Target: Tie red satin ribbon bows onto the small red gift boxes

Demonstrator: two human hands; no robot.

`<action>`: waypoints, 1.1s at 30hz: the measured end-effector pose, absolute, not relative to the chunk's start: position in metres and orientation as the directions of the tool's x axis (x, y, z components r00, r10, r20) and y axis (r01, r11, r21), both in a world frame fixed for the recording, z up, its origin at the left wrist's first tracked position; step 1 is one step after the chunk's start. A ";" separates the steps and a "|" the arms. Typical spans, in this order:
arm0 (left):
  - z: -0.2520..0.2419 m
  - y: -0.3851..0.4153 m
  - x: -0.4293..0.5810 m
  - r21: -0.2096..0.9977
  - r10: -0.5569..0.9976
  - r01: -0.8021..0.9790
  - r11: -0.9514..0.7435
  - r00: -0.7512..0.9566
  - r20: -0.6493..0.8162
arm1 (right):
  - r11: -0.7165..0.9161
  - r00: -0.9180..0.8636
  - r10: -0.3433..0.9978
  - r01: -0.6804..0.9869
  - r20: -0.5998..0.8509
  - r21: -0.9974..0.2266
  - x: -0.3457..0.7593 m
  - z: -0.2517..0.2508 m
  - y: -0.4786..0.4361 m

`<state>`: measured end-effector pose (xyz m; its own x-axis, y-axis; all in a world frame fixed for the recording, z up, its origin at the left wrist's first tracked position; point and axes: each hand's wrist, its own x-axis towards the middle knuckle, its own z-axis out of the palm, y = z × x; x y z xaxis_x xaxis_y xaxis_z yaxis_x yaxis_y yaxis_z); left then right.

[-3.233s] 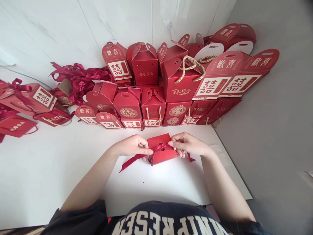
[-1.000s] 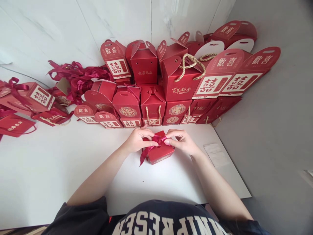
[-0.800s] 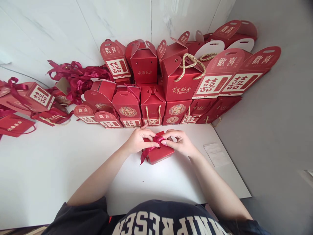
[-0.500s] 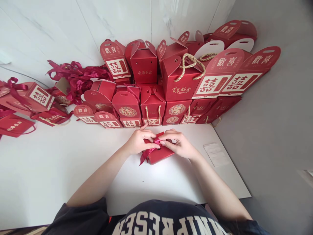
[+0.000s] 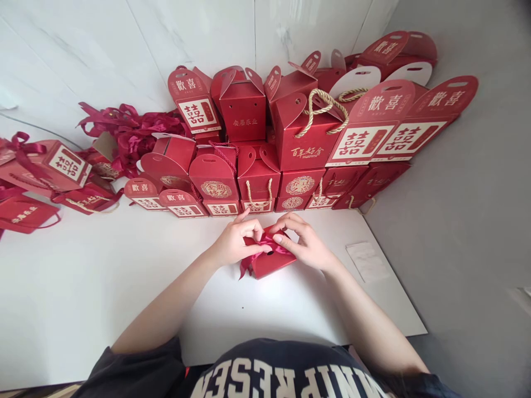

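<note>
A red gift box (image 5: 271, 267) lies on the white table in front of me, with a magenta satin ribbon (image 5: 246, 266) across its top. My left hand (image 5: 238, 241) pinches the ribbon between thumb and forefinger at the box's left side. On the right, my right hand (image 5: 302, 242) has thumb and forefinger closed on the ribbon near the middle of the box. One ribbon tail hangs over the box's left edge. The fingers partly hide the ribbon's loops, so I cannot tell whether a knot is formed.
Several red boxes (image 5: 243, 115) are stacked along the back wall, some with gold rope handles. A heap of magenta ribbons (image 5: 145, 124) lies behind them at the left. Ribboned boxes (image 5: 27, 213) sit far left. White paper (image 5: 367, 261) rests at the right of the table (image 5: 166, 287).
My right hand's fingers have lifted and opened slightly from the ribbon's middle. More ribbon now shows on the box's right side, and the left tail has shifted a little.
</note>
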<state>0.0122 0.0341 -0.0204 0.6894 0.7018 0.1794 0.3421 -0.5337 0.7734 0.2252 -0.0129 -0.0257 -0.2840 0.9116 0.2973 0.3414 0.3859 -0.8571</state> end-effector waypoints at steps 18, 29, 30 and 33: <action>-0.008 0.040 0.003 0.893 0.626 0.301 -0.335 0.779 -0.028 | 0.444 -0.387 0.839 0.082 0.382 -0.892 0.222 -0.039 -0.010; -0.007 0.039 0.004 0.913 0.632 0.313 -0.262 0.771 -0.083 | 0.452 -0.389 0.836 0.092 0.386 -0.887 0.223 -0.041 -0.005; -0.008 0.039 0.004 0.939 0.622 0.281 -0.198 0.777 -0.101 | 0.463 -0.387 0.831 0.082 0.400 -0.882 0.224 -0.042 -0.004; -0.011 0.039 0.004 0.979 0.601 0.196 -0.058 0.789 -0.122 | 0.516 -0.418 0.797 0.094 0.437 -0.851 0.228 -0.043 -0.002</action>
<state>0.0037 0.0391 -0.0113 0.7895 0.6015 -0.1224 0.1956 -0.0575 0.9790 0.2278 -0.0025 -0.0427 -0.4180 0.7966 0.4367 0.0940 0.5160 -0.8514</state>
